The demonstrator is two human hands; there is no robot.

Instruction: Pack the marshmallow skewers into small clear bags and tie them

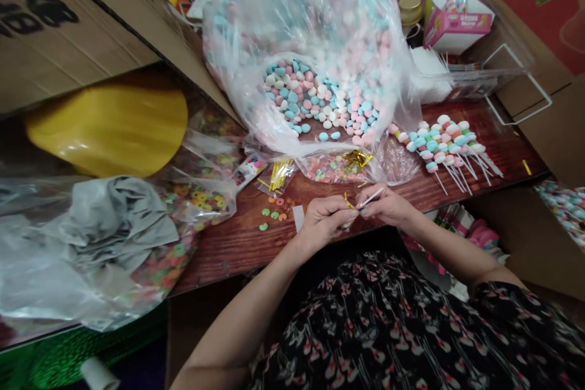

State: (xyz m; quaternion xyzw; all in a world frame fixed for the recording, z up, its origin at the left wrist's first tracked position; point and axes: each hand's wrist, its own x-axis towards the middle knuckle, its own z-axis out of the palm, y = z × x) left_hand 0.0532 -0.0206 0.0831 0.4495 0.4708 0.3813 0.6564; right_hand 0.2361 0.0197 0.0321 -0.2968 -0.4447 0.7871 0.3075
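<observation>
My left hand [325,219] is closed at the table's front edge, with a gold twist tie [348,200] sticking up from its fingertips. Touching it, my right hand [386,204] pinches a thin white stick [371,197] that slants up to the right. Whatever else lies between the fingertips is hidden. Just beyond are a clear bag of colored ring candies [324,169] and a bunch of gold ties [359,160]. To the right lie several marshmallow-like candy skewers [445,143] on white sticks. Loose candy rings [274,215] and a white strip [298,217] are left of my hands.
A big open plastic bag of pastel candies [311,6] fills the back. Bags of rings [173,256] and a yellow sheet [114,125] lie left, below a cardboard box [82,24]. A clear tray [507,64] with a pink box [459,24] stands back right.
</observation>
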